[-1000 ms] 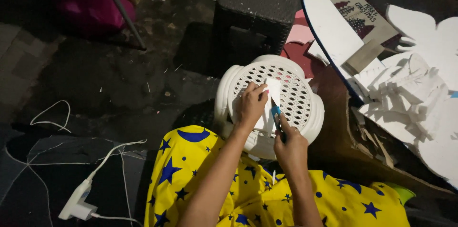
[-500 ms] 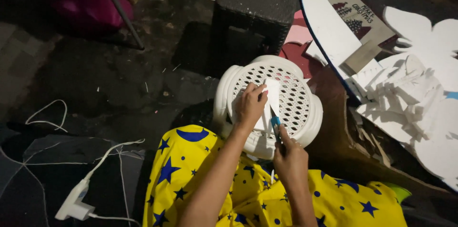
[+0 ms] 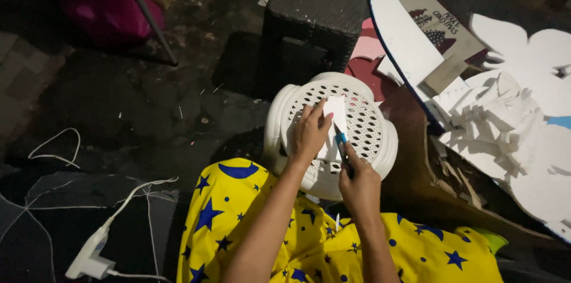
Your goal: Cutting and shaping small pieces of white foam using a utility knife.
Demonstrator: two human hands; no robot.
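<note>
— What are the hands doing at the white plastic stool (image 3: 363, 134)?

— The left hand (image 3: 309, 134) lies flat on a small white foam piece (image 3: 334, 125) in the middle of the stool's perforated seat, fingers spread, pinning it. The right hand (image 3: 358, 185), at the seat's near edge, has its grip pressed together around a blue-handled cutter (image 3: 341, 143), blade on the piece's right edge.

— How to cut it well?

— I'd say keep the pinning fingers left of the blade line, draw the cutter toward the body in light passes, and watch the holes in the seat — the tip could catch.

— Any packages or signs?

— Right of the stool and beyond it, a flat tan rectangular card (image 3: 443, 21) with dark tree shapes and printed lettering lies tilted, half under a long white foam board (image 3: 401, 39). Farther right, stacked white foam cut-outs (image 3: 505, 122). Left of the stool, near the yellow star-print cloth (image 3: 250, 223), a white charger (image 3: 89, 256) with its cable.
</note>
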